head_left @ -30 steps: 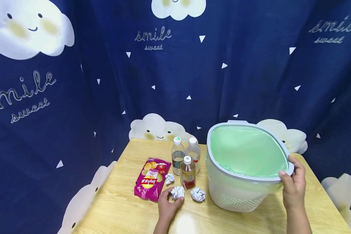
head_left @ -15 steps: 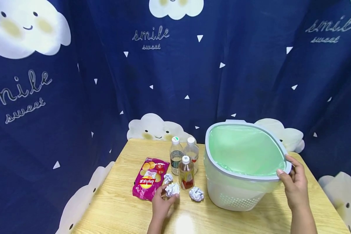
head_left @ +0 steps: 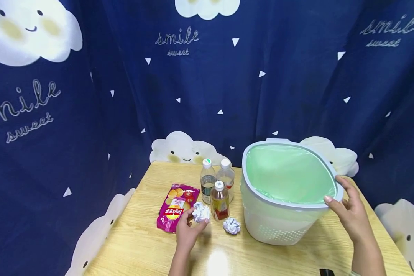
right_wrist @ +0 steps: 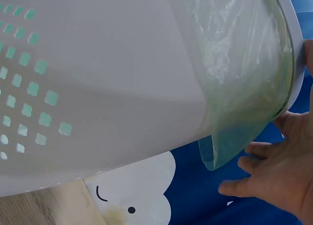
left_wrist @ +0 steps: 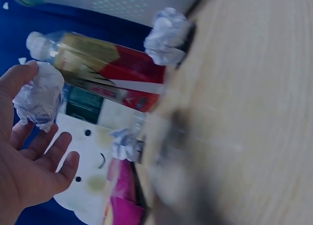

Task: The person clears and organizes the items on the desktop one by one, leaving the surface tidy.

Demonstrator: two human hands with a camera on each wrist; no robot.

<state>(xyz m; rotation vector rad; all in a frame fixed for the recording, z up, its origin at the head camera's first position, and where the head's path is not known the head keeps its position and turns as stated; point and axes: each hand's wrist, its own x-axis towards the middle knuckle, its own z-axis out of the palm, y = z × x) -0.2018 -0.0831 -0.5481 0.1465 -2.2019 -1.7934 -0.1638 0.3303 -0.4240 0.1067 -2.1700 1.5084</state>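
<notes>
My left hand (head_left: pixel 187 233) pinches a crumpled paper ball (head_left: pixel 201 213) between thumb and fingers; in the left wrist view that paper ball (left_wrist: pixel 40 95) is off the table. A second paper ball (head_left: pixel 232 226) lies by the trash bin. A third paper ball (left_wrist: pixel 126 145) lies near the chip bag (head_left: pixel 177 205), covered in the head view by the held one. My right hand (head_left: pixel 352 212) holds the rim of the trash bin (head_left: pixel 279 230) with thumb and index finger, its other fingers stretched out beside it (right_wrist: pixel 274 166). A green liner (head_left: pixel 289 172) covers the bin's inside.
Behind the paper balls stand a reddish drink bottle (head_left: pixel 220 203), a dark-labelled bottle (head_left: pixel 207 182) and a clear bottle (head_left: pixel 227 178). The wooden table (head_left: pixel 131 237) meets a navy curtain (head_left: pixel 207 84) at its back. A small black object (head_left: pixel 326 272) shows at the front edge.
My left hand has taken the paper ball up and left, over the spot of the ball by the chip bag. My right hand's fingers have spread a little at the bin's rim.
</notes>
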